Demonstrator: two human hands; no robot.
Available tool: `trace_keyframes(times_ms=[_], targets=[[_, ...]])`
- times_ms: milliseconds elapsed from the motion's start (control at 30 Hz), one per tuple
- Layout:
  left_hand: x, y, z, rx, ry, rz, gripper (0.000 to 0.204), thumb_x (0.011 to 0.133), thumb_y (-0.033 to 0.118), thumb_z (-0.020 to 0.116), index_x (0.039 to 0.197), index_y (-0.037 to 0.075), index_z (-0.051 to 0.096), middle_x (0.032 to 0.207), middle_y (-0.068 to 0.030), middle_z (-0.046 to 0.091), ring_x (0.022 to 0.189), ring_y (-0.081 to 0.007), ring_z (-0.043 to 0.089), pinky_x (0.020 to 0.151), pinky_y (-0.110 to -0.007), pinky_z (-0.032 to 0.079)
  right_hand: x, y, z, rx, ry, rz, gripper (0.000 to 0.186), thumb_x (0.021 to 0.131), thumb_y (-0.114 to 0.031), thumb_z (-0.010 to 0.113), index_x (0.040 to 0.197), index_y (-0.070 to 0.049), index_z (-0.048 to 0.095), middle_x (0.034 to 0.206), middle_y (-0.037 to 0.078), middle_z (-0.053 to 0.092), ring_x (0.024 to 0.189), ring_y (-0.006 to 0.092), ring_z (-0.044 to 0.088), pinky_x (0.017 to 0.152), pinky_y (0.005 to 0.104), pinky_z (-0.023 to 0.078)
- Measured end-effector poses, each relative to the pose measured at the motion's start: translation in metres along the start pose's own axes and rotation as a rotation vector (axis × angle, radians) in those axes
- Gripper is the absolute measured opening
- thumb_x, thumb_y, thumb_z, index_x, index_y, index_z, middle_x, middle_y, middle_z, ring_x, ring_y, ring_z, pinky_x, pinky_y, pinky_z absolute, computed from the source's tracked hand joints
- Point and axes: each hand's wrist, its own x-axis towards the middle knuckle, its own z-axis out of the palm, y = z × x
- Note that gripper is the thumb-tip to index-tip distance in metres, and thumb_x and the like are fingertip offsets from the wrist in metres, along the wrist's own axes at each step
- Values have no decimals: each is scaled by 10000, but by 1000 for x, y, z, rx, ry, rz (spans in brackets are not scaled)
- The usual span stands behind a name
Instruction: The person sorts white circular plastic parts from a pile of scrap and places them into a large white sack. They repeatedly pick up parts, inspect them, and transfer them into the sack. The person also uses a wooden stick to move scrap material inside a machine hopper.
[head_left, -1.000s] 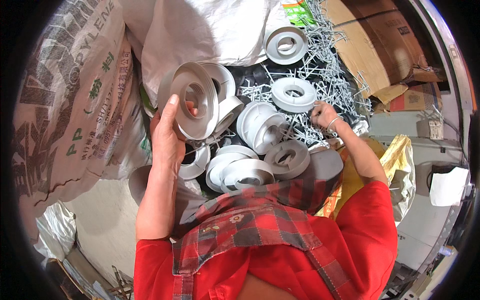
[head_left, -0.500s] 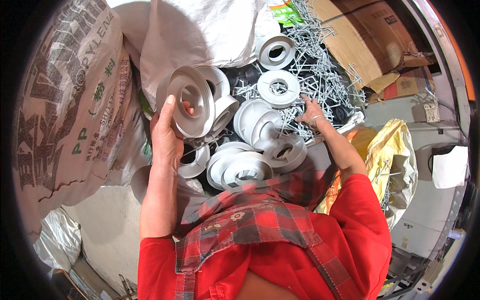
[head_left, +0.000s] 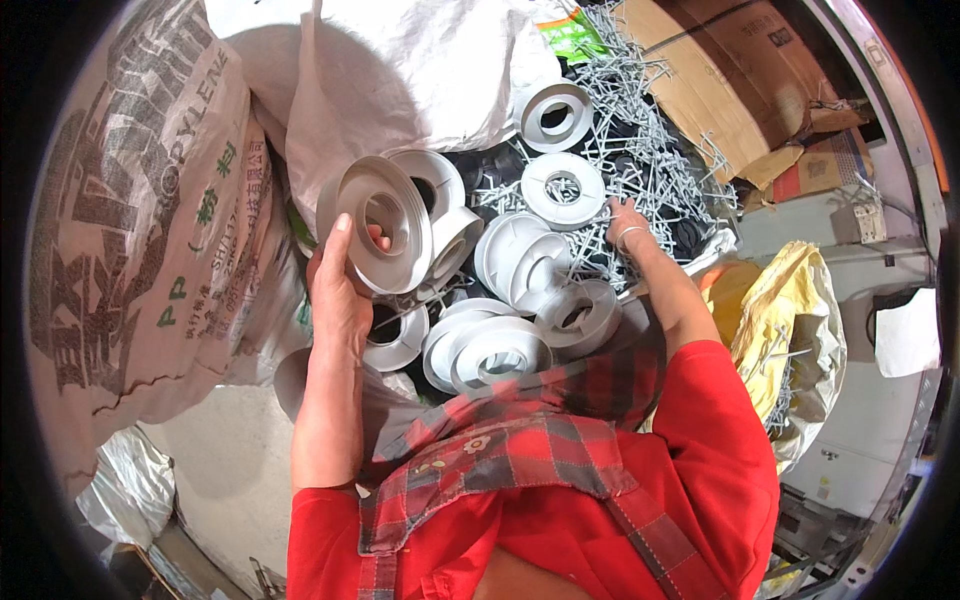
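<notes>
My left hand (head_left: 340, 290) grips a stack of white plastic rings (head_left: 385, 235) above the ring pile (head_left: 500, 345); my right hand (head_left: 628, 222) pinches metal hooks (head_left: 650, 150) beyond it. Next, probably fitting a hook.

the white ring (head_left: 385, 225) in your left hand (head_left: 340, 290) looks like smooth plastic with a soft sheen, as do the other white rings (head_left: 495, 350) piled below it. by your right hand (head_left: 628, 222) lies a tangle of dull grey metal wire pieces (head_left: 650, 110). the sacks (head_left: 130, 220) are coarse woven plastic cloth, matt. the box (head_left: 720, 70) is brown matt cardboard. your apron (head_left: 500, 450) is checked cloth.
</notes>
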Motion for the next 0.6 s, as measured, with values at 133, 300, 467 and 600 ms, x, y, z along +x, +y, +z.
trace_keyframes(times_ms=[133, 300, 467, 600], targets=[[0, -1, 0, 15, -3, 8, 420, 864, 322, 621, 1112, -8, 541, 856, -83, 622, 742, -153, 599, 700, -290, 514, 12, -10, 9, 19, 4, 98, 931, 710, -149, 661, 1472, -236, 132, 1514, 214, 110, 1280, 444, 358, 1017, 453, 379], [-2, 2, -7, -17, 26, 3, 427, 863, 319, 625, 1116, -15, 541, 858, -86, 624, 740, -148, 601, 701, -279, 519, 22, -16, 11, -162, 83, -58, 604, 786, -208, 625, 1323, -134, 360, 1223, 221, 472, 1126, 397, 502, 931, 432, 457], [3, 0, -9, -38, 6, 2, 427, 863, 316, 629, 1109, -23, 547, 858, -88, 623, 742, -149, 602, 701, -277, 520, 31, 2, -4, -185, -27, -95, 766, 642, -133, 778, 1309, -113, 403, 1152, 191, 589, 1043, 347, 597, 836, 414, 518], [0, 2, -5, -39, 34, -21, 434, 854, 312, 642, 1110, -25, 546, 860, -92, 621, 734, -153, 601, 697, -277, 520, 13, 21, -55, -79, -75, -115, 857, 489, -141, 848, 1257, -88, 473, 1073, 204, 632, 1025, 368, 599, 826, 423, 516]])
